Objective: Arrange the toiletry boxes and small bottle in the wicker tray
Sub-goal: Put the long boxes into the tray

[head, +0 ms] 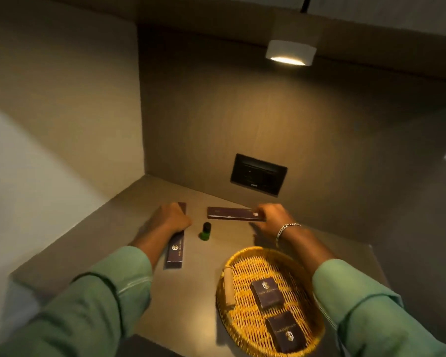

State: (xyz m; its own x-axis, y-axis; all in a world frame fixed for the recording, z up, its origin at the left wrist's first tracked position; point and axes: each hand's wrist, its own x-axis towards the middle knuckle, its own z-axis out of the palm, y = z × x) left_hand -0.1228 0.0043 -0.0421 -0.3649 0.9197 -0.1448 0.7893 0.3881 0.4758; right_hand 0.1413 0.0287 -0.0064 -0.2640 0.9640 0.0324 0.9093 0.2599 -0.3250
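A round yellow wicker tray [245,256] sits at the front right of the counter. Two small dark boxes lie in it, one [266,292] above the other [285,333]. My left hand [171,217] is closed over the far half of a long dark box [175,253] that lies lengthwise on the counter. My right hand [271,215] grips the right end of a second long dark box [232,213] lying crosswise. A small green bottle with a black cap [205,231] stands upright between the two long boxes, untouched.
A black socket panel [258,174] is set in the back wall, under a lit lamp [290,53]. A side wall closes the counter on the left. A wooden handle [228,287] lies along the tray's left rim. Green sleeves cover both forearms.
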